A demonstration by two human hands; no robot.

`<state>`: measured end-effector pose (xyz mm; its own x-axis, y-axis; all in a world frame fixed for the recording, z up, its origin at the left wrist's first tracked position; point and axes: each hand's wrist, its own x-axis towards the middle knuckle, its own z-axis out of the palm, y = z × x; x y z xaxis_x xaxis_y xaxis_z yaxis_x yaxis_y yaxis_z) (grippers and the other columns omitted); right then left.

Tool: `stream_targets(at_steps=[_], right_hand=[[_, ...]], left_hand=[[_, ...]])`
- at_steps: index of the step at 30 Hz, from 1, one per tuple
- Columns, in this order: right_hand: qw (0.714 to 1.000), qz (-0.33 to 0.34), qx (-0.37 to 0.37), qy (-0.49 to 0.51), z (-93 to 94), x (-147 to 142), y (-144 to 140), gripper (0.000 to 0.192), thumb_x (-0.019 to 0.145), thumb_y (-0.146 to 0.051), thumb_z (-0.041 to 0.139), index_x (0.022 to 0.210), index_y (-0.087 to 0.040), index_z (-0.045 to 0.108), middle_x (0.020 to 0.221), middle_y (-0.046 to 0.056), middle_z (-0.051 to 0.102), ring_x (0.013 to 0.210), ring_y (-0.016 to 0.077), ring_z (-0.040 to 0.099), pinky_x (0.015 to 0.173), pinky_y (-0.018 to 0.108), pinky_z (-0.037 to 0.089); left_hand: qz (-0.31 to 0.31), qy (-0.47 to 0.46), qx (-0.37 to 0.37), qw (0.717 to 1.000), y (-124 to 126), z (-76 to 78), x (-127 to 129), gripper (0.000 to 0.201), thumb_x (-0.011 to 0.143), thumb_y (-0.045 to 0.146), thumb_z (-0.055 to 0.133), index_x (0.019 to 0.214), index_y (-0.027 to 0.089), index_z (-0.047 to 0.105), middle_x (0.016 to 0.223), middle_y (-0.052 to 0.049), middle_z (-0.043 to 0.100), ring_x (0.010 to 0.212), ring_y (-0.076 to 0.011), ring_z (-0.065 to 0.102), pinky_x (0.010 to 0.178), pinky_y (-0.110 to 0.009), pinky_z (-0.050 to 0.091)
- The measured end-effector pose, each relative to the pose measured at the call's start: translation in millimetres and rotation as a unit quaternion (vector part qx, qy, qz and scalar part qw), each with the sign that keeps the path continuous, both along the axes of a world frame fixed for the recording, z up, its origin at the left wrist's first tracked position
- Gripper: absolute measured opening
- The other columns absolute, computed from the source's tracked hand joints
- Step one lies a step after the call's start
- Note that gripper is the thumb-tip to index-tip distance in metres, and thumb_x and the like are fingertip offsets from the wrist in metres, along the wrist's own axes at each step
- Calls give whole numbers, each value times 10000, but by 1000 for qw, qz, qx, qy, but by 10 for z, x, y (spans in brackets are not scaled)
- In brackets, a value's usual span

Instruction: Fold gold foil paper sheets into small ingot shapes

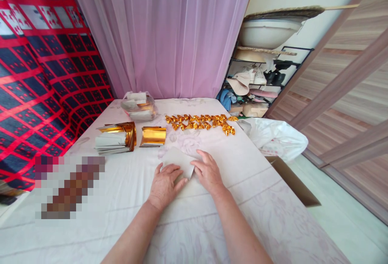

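Note:
A greyish-white sheet of paper point(176, 155) lies on the cloth-covered table in front of me, one corner pointing away. My left hand point(166, 181) rests on its near left part with the fingers spread flat and the thumb along the near edge. At the right corner, the thumb and forefinger of my right hand point(209, 174) close on the paper's edge, while the other fingers stick out. Beyond the sheet are rows of folded gold foil pieces point(200, 122). Left of them sit a small stack of gold foil sheets point(153, 136) and a larger bent stack point(117, 138), gold and grey-white.
A clear plastic bag of paper stacks point(139, 108) stands at the table's far left. Off the right edge are a white plastic bag point(274, 136) and a cardboard box point(292, 181). A loaded rack point(257, 78) stands behind. A pixelated patch covers something at left.

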<state>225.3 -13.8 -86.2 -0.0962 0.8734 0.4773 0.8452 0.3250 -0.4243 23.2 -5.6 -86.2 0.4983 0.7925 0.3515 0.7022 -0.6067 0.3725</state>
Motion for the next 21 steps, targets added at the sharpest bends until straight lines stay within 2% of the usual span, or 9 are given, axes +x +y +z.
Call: stream_targets(at_steps=[4, 7, 10, 12, 14, 18, 21], right_hand=[[999, 38, -17, -2, 112, -56, -45, 285, 765, -78, 556, 877, -260, 743, 1286, 73, 579, 1246, 263, 457, 1047, 454, 387], [998, 59, -21, 5, 124, -113, -66, 259, 742, -82, 568, 829, -259, 736, 1230, 56, 633, 1233, 255, 483, 1038, 441, 388], [994, 95, -29, 35, 108, -175, -79, 215, 725, -97, 595, 787, -256, 726, 1109, 42, 703, 1152, 244, 561, 991, 412, 414], [989, 120, -48, 69, 109, -211, -89, 182, 744, -122, 604, 776, -259, 720, 985, 27, 740, 1013, 216, 636, 937, 373, 440], [983, 134, -79, 102, 126, -234, -103, 148, 778, -168, 607, 781, -264, 721, 882, 13, 751, 869, 190, 671, 873, 338, 459], [976, 112, -135, 127, 160, -224, -128, 125, 795, -259, 607, 819, -244, 729, 815, 21, 750, 763, 185, 662, 753, 291, 460], [973, 87, -173, 122, 152, -200, -133, 178, 817, -292, 551, 747, -218, 697, 709, 3, 712, 652, 149, 615, 627, 239, 415]], left_hand=[[1, -3, 21, 1000, -28, -1, -29, 391, 846, 536, 616, 1102, 249, 686, 1123, -85, 715, 1151, -315, 592, 1108, -626, 197], [2, -3, 28, 1000, -68, 4, -72, 463, 808, 590, 634, 1118, 249, 682, 1129, -96, 713, 1168, -328, 581, 1122, -652, 125], [0, -4, 15, 1000, -111, 16, -128, 364, 856, 504, 618, 1119, 259, 677, 1140, -82, 712, 1154, -305, 598, 1124, -658, 99], [-1, -10, 4, 1000, -135, 23, -168, 244, 923, 398, 552, 1082, 272, 689, 1115, -58, 725, 1129, -270, 619, 1129, -647, 103], [-1, -22, -5, 1000, -155, 27, -204, 236, 961, 336, 487, 1031, 271, 703, 1046, -42, 745, 1103, -244, 636, 1136, -627, 124], [6, -56, -25, 998, -186, 19, -247, 289, 976, 323, 429, 939, 264, 710, 873, -16, 761, 1084, -220, 648, 1136, -582, 211], [13, -79, -36, 996, -198, -7, -243, 319, 980, 324, 403, 893, 250, 702, 872, -19, 758, 1021, -198, 671, 1125, -541, 277]])
